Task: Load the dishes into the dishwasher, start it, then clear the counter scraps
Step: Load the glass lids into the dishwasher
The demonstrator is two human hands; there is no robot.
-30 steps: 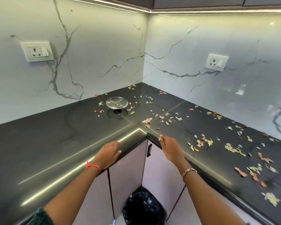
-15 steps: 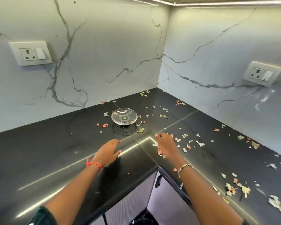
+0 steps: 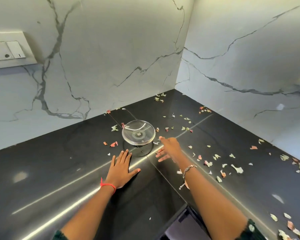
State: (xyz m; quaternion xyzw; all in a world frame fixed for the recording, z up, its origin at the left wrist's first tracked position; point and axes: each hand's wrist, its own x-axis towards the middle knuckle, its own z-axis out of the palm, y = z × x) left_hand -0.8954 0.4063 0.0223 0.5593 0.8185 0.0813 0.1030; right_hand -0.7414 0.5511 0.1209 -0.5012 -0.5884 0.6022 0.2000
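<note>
Entry, head view, corner of a dark tabletop [image 3: 50, 170] under white marble-veined walls [image 3: 111, 49].

1. Left hand [image 3: 122, 168]: I log it palm down and flat on the tabletop, just short of the corner seam. Its fingers [image 3: 124, 156] are straight, slightly spread and grip nothing. A red thread [image 3: 108, 185] circles the wrist.

2. Right hand [image 3: 170, 149]: reached out further than the left, slightly blurred. Its fingers [image 3: 160, 138] are extended and splayed, open, gripping nothing. The foremost fingertip sits just beside the near right rim of the glass dish; I cannot tell whether it touches. A metal bracelet [image 3: 189, 168] is on the wrist.

3. Glass dish [image 3: 138, 132]: clear, round, shallow, standing upright on the tabletop near the inner corner, between the two hands and beyond them.

4. Scraps [image 3: 236, 168]: many small pale green, white and pink flakes, loose on the tabletop. I count them thickest along the right-hand run, toward the lower right edge. A thinner scatter lies around the glass dish and up to the foot of the walls. The left-hand run carries only a few, just beside the dish.

5. Wall socket [image 3: 6, 50]: white plate with a switch, on the left wall, well apart from the hands.

6. Cabinet front [image 3: 180, 229]: pale, below the tabletop edge, between the forearms.
</note>
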